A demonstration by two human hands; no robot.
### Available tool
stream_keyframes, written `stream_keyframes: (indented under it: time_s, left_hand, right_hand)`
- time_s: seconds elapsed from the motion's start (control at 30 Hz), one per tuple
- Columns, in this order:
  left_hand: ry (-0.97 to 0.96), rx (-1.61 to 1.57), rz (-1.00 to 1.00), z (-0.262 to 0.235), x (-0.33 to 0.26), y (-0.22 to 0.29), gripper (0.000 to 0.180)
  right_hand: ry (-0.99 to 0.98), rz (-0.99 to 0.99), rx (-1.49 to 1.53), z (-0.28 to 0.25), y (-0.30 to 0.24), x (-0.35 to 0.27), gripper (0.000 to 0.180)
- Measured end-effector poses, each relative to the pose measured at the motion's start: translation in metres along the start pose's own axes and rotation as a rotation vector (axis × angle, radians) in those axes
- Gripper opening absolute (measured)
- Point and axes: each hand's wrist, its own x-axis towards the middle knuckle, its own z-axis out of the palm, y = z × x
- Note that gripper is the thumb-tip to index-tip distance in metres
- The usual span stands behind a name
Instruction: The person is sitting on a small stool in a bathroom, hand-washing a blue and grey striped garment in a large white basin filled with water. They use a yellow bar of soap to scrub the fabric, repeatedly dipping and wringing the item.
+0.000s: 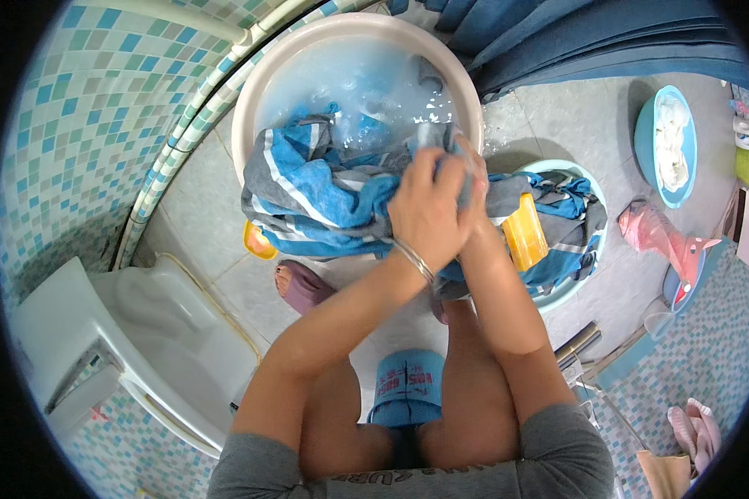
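My left hand (429, 200), with a bracelet at the wrist, is closed on a bunched part of a blue, grey and white striped cloth (329, 204). Pressed against it, my right hand (478, 170) grips the same bunch; its fingers are partly hidden and blurred. The wet cloth drapes over the near rim of a large pale tub (245, 108) of cloudy bluish water. More striped fabric (587, 218) fills a light blue basin (601, 187) on the right. A yellow plastic-looking piece (524, 233) lies over that fabric, and another yellow piece (260, 241) shows under the cloth's left end.
A blue basin (643, 137) with white cloth stands at the far right, near a pink fish-shaped bag (666, 241). A dark blue curtain (591, 41) hangs behind. At left are a white toilet-like fixture (166, 312) and a tiled wall (83, 125).
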Motion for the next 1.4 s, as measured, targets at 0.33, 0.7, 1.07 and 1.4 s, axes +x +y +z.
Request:
stream_keyframes:
  time_s: [0.33,0.7,1.07,1.4]
  left_hand:
    - [-0.296,-0.009,0.001,-0.059,0.022,-0.107,0.062]
    - [-0.53,0.075,0.245,-0.098,0.012,-0.153,0.065]
    - [-0.051,-0.629,-0.672,-0.091,0.027,-0.108,0.055]
    - [-0.132,-0.119,-0.269,-0.013,0.046,-0.075,0.061]
  right_hand:
    - [-0.186,0.514,0.712,-0.024,-0.062,0.005,0.043]
    - [-0.29,-0.024,-0.604,-0.007,-0.03,0.012,0.046]
    - [-0.142,0.66,0.86,-0.003,-0.032,0.019,0.065]
    - [-0.13,0.518,0.661,0.015,-0.004,-0.001,0.047]
